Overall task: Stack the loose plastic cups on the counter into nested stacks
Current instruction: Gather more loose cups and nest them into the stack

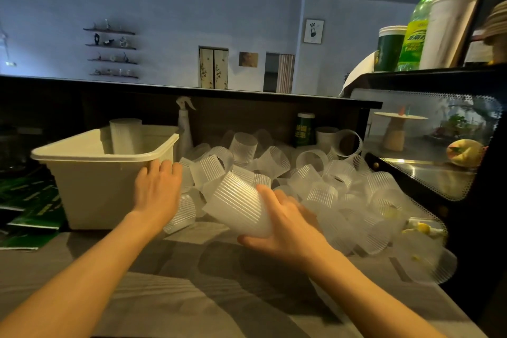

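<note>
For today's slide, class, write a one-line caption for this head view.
Right hand holds a ribbed cup while left hand reaches into the loose cups.

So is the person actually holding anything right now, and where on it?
Yes. The right hand grips a ribbed plastic cup around its narrow base end. The left hand holds nothing; it reaches toward the cup pile.

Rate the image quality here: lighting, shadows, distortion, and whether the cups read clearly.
Head view: dim, bluish light; the hands and arms cast soft shadows on the counter. Wide-angle bending curves the back ledge and stretches the frame corners. The translucent cups blur together in the pile; only the held cup shows crisp ribs. The bin reads clearly.
</note>
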{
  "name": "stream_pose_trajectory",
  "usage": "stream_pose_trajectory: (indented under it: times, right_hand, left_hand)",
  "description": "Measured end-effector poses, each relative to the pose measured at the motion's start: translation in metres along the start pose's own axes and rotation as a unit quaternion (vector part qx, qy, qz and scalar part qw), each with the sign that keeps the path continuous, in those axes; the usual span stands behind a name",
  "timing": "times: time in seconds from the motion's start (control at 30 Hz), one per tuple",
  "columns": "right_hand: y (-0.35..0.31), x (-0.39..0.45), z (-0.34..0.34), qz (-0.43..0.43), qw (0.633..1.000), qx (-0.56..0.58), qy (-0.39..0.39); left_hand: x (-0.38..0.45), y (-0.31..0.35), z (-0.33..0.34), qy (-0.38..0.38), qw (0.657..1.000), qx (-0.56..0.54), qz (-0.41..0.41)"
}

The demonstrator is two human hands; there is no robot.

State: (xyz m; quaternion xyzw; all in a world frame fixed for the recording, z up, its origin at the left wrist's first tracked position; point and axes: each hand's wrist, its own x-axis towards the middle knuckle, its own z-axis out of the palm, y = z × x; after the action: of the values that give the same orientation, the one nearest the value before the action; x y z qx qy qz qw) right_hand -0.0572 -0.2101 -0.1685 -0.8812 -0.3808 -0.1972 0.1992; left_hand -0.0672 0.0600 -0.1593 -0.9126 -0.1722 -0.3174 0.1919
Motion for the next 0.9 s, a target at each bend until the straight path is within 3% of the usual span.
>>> stream_pose_trajectory:
  times: [0.3,0.47,0.6,0.7,0.9]
  right_hand:
    - [-0.013,-0.004,0.007,-0.008,1.0,-0.011,-0.017]
    - [-0.017,-0.002,0.01,-0.013,1.0,-0.008,-0.022]
    - [-0.02,0.001,0.01,-0.011,0.999,-0.032,-0.024]
    - [-0.022,0.006,0.009,-0.006,0.998,-0.052,-0.021]
    - [-0.028,0.017,0.006,-0.038,0.996,-0.081,-0.012]
  left_hand:
    - [-0.019,-0.014,0.007,0.167,0.974,-0.138,0.063]
    - [-0.023,-0.019,-0.002,0.172,0.925,-0.334,0.051]
    - [-0.029,-0.029,-0.016,0.191,0.907,-0.372,0.045]
    - [-0.036,-0.035,-0.026,0.169,0.887,-0.428,0.043]
    - [-0.049,-0.038,-0.044,0.041,0.797,-0.603,0.001]
